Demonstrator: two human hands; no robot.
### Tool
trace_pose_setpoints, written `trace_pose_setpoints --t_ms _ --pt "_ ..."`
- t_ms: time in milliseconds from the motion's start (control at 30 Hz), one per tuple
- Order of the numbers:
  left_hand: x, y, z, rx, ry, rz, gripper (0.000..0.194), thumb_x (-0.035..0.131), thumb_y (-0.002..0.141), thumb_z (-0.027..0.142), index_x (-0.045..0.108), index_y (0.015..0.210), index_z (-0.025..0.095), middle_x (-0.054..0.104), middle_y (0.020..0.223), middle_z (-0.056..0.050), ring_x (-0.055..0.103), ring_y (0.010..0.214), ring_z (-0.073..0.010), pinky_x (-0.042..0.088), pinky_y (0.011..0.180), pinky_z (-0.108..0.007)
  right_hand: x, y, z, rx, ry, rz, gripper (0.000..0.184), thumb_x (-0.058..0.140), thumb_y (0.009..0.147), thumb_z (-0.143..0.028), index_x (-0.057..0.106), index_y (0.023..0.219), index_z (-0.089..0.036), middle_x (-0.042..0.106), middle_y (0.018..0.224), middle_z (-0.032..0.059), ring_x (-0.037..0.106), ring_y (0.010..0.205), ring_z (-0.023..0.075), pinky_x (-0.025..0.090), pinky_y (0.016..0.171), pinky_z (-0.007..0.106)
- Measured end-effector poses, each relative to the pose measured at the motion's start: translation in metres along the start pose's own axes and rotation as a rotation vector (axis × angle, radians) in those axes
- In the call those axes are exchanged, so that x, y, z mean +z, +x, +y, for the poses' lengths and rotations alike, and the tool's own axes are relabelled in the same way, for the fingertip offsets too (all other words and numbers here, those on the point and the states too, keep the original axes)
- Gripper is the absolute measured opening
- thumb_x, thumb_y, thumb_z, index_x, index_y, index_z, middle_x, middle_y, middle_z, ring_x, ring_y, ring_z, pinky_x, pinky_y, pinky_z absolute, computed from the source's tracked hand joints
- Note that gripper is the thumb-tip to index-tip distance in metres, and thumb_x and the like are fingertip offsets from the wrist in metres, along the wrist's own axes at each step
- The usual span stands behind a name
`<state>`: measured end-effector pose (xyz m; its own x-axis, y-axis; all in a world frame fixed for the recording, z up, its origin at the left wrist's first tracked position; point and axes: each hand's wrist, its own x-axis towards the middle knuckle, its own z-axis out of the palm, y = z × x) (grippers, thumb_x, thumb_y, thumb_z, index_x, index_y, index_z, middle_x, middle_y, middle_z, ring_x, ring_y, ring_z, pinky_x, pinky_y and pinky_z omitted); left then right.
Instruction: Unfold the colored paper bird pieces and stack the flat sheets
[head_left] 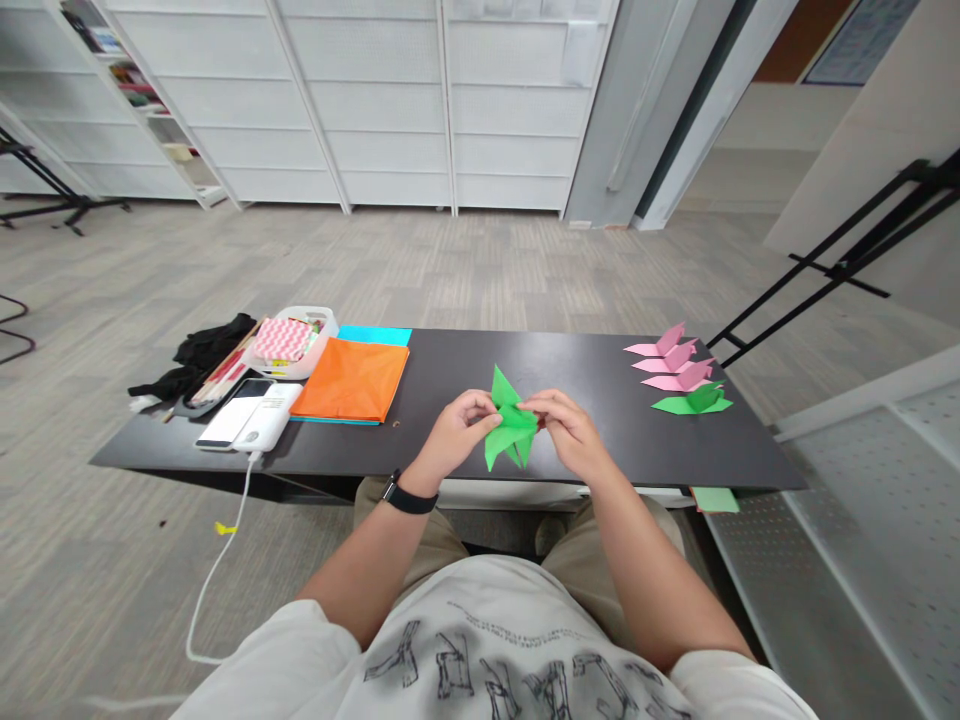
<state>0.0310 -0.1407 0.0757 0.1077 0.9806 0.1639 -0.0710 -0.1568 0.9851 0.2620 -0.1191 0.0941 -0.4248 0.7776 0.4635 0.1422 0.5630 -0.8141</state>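
Between my two hands, above the near edge of the dark table (450, 440), is a green folded paper crane (513, 425) with pointed flaps spread upward and downward. My left hand (466, 425) pinches its left side, thumb toward me and fingers curled behind. On the right side, my right hand (564, 428) grips the paper between thumb and fingertips; part of that thumb is hidden. A finished-looking green origami crane (697, 399) sits at the table's right end, in front of several pink origami cranes (679, 368) lined up in a row.
Left of my hands lie orange paper sheets (352, 380) over blue paper (375, 334). Beyond them are a white basket (326, 325), black cloth (214, 345), a phone (234, 412) and a white power bank (268, 418) with a cable (225, 560). A black metal stand (832, 265) rises at right.
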Motion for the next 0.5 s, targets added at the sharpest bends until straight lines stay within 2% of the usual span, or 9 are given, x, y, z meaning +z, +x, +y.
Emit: trace_pose_setpoints --t_ms 100,200,333,400,500 --pt "-0.005 0.001 0.003 0.016 0.014 -0.028 0.029 0.083 0.084 0.040 0.067 0.085 0.016 0.061 0.119 -0.009 0.067 0.103 -0.0185 0.058 0.089 -0.031 -0.008 0.003 0.000 -0.071 -0.068 -0.081 0.047 0.043 0.102 -0.013 0.074 0.130 -0.034 0.070 0.111 0.0056 0.068 0.090 0.0182 0.060 0.078 0.035" --pt "-0.008 0.001 0.007 0.025 -0.008 -0.044 0.027 0.083 0.084 0.039 0.069 0.084 0.016 0.058 0.126 -0.010 0.065 0.114 -0.0218 0.057 0.098 -0.036 -0.014 0.007 0.000 -0.164 -0.239 -0.090 0.044 0.050 0.102 -0.013 0.072 0.132 -0.034 0.073 0.116 0.0060 0.069 0.102 0.0211 0.058 0.090 0.040" --pt "-0.011 0.001 0.008 0.014 -0.069 -0.015 0.026 0.084 0.084 0.036 0.067 0.083 0.016 0.059 0.132 -0.011 0.064 0.120 -0.0245 0.054 0.104 -0.039 -0.015 0.009 -0.001 -0.197 -0.429 0.008 0.021 0.063 0.099 -0.020 0.078 0.110 -0.028 0.072 0.108 0.0079 0.068 0.103 0.0245 0.057 0.093 0.043" --pt "-0.012 0.002 0.006 0.004 -0.093 0.006 0.026 0.083 0.084 0.036 0.066 0.085 0.016 0.060 0.134 -0.012 0.064 0.122 -0.0259 0.055 0.103 -0.039 -0.014 0.008 -0.003 -0.186 -0.455 0.056 0.011 0.067 0.097 -0.023 0.078 0.099 -0.026 0.070 0.111 0.0095 0.067 0.108 0.0263 0.055 0.095 0.044" --pt "-0.018 0.003 0.001 0.031 -0.101 0.028 0.024 0.082 0.084 0.029 0.069 0.100 0.018 0.061 0.138 -0.012 0.064 0.124 -0.0259 0.055 0.106 -0.040 -0.014 0.007 -0.005 -0.128 -0.419 0.043 0.012 0.061 0.099 -0.022 0.072 0.097 -0.025 0.071 0.110 0.0091 0.068 0.106 0.0251 0.055 0.094 0.041"
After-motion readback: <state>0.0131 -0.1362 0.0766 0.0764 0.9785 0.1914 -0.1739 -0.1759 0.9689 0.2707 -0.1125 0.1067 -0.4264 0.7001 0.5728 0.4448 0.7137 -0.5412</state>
